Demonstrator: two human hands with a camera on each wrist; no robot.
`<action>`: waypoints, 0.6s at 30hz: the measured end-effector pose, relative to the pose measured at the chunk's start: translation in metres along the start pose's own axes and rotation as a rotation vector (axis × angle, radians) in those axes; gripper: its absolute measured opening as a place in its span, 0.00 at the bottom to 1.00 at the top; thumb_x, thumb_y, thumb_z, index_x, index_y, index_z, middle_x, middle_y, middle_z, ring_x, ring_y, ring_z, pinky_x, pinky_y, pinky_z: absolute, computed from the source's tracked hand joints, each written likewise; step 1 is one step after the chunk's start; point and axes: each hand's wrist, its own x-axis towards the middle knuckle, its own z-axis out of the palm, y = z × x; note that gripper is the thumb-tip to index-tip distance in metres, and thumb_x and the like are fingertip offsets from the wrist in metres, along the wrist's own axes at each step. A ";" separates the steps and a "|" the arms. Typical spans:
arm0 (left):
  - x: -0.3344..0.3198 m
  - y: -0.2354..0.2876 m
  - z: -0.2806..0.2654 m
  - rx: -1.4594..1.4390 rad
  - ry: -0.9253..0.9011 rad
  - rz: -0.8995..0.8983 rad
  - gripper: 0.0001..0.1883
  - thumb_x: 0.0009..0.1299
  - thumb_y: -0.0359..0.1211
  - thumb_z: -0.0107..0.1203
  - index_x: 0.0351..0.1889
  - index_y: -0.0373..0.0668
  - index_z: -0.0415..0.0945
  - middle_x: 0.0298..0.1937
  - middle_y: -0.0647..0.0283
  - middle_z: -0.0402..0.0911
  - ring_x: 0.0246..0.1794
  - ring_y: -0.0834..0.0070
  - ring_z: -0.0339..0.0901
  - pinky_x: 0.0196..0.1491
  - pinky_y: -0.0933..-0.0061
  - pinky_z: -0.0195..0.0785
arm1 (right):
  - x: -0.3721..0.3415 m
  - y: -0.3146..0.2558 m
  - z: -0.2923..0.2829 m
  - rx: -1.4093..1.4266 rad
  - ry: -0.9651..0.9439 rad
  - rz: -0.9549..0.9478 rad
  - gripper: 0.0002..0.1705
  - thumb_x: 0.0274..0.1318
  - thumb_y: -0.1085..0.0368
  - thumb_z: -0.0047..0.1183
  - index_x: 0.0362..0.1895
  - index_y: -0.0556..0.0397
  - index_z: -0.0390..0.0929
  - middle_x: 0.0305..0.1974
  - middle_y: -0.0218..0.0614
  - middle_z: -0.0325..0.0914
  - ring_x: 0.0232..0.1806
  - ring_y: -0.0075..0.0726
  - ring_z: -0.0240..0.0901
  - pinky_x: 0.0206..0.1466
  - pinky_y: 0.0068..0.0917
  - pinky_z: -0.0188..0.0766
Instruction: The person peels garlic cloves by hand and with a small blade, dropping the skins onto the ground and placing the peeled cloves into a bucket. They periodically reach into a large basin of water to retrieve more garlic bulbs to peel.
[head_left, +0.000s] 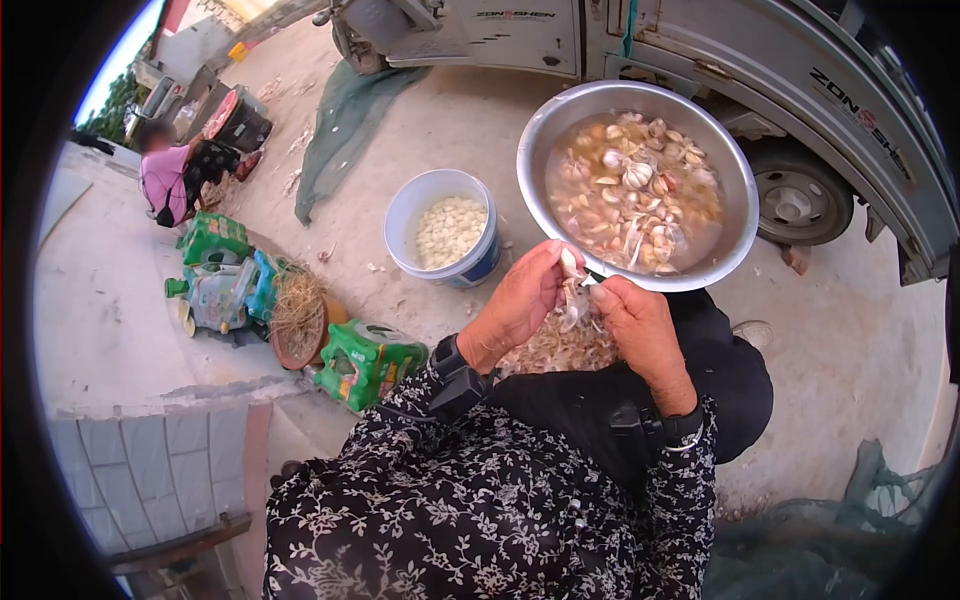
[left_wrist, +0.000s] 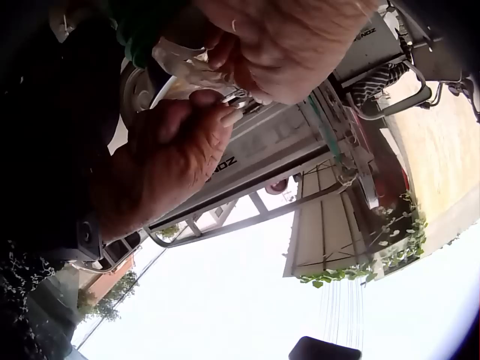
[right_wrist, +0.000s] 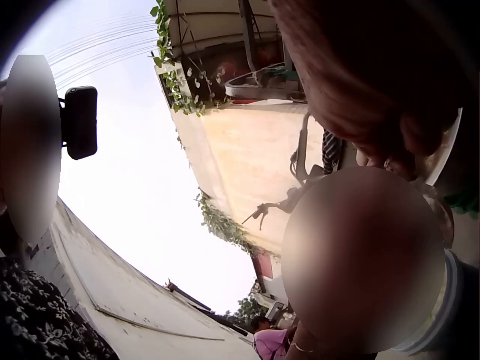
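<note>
My left hand [head_left: 515, 300] pinches a pale garlic clove [head_left: 569, 263] between thumb and fingers, and papery garlic skin [head_left: 575, 303] hangs below it. Close beside it, my right hand [head_left: 643, 325] has thumb and fingers curled round a small thin piece with a bright edge [head_left: 589, 281], mostly hidden; I cannot tell what it is. In the left wrist view both hands meet, the left hand [left_wrist: 285, 45] over the right hand [left_wrist: 169, 161]. Ahead stands a metal basin [head_left: 530, 165] of garlic [head_left: 640, 175] in water. A bucket [head_left: 402, 225] holds peeled cloves [head_left: 450, 232].
Garlic peelings [head_left: 560, 348] lie heaped below the hands. Green-wrapped bottle packs [head_left: 370, 362] and a brown pot [head_left: 298, 335] stand at the left. A grey vehicle [head_left: 800, 90] is parked behind the basin. Another person [head_left: 165, 180] sits far left. Green netting [head_left: 350, 120] lies on the ground.
</note>
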 end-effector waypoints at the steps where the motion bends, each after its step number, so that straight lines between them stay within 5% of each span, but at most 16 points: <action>1: 0.000 0.001 -0.001 0.002 0.007 0.005 0.15 0.78 0.44 0.38 0.45 0.45 0.70 0.42 0.70 0.74 0.38 0.84 0.69 0.43 0.79 0.63 | -0.001 0.002 -0.001 0.001 -0.007 -0.005 0.14 0.61 0.56 0.49 0.35 0.55 0.77 0.24 0.45 0.75 0.29 0.51 0.74 0.35 0.40 0.68; 5: 0.002 0.008 -0.003 -0.114 0.160 0.018 0.15 0.78 0.44 0.37 0.44 0.45 0.69 0.38 0.68 0.74 0.37 0.81 0.70 0.40 0.76 0.63 | -0.003 0.002 -0.005 0.034 0.059 0.006 0.15 0.62 0.56 0.49 0.34 0.55 0.77 0.23 0.45 0.74 0.27 0.46 0.73 0.35 0.36 0.67; 7: 0.004 0.011 -0.015 -0.303 0.039 -0.007 0.15 0.78 0.44 0.39 0.44 0.43 0.69 0.37 0.67 0.74 0.36 0.79 0.70 0.37 0.76 0.64 | -0.002 0.003 -0.009 -0.020 -0.014 0.015 0.16 0.62 0.55 0.48 0.34 0.55 0.77 0.23 0.44 0.74 0.27 0.46 0.73 0.34 0.36 0.67; 9: 0.004 0.011 -0.016 -0.269 0.151 0.019 0.16 0.77 0.44 0.41 0.43 0.41 0.70 0.34 0.67 0.73 0.32 0.79 0.69 0.35 0.79 0.63 | -0.003 0.005 -0.003 -0.019 -0.114 0.000 0.15 0.61 0.55 0.49 0.34 0.55 0.76 0.23 0.44 0.75 0.28 0.49 0.74 0.34 0.39 0.68; 11: 0.000 0.016 -0.018 -0.138 0.104 -0.010 0.16 0.77 0.43 0.42 0.43 0.40 0.71 0.31 0.67 0.72 0.29 0.79 0.67 0.34 0.80 0.63 | -0.006 -0.003 0.005 -0.690 -0.087 -0.051 0.14 0.61 0.56 0.49 0.34 0.53 0.75 0.25 0.45 0.77 0.30 0.53 0.76 0.34 0.45 0.69; 13: -0.003 0.018 -0.017 -0.034 0.111 -0.004 0.16 0.77 0.43 0.42 0.45 0.40 0.72 0.31 0.68 0.72 0.29 0.81 0.67 0.34 0.81 0.63 | -0.002 -0.006 0.004 -0.687 -0.073 -0.067 0.13 0.59 0.55 0.50 0.35 0.52 0.73 0.26 0.46 0.78 0.31 0.55 0.77 0.34 0.49 0.70; 15: -0.006 0.017 -0.013 0.072 0.125 0.005 0.17 0.77 0.44 0.42 0.46 0.40 0.72 0.30 0.69 0.72 0.29 0.83 0.66 0.34 0.83 0.63 | 0.001 -0.006 0.006 -0.399 0.100 -0.265 0.13 0.58 0.55 0.51 0.38 0.51 0.74 0.25 0.45 0.78 0.30 0.55 0.77 0.33 0.47 0.70; 18: -0.008 0.014 -0.002 0.152 0.181 -0.040 0.16 0.76 0.43 0.44 0.46 0.41 0.71 0.30 0.69 0.73 0.28 0.84 0.67 0.32 0.84 0.63 | 0.004 -0.019 0.014 -0.318 0.208 -0.225 0.15 0.57 0.55 0.53 0.42 0.52 0.74 0.24 0.44 0.78 0.29 0.54 0.77 0.34 0.44 0.71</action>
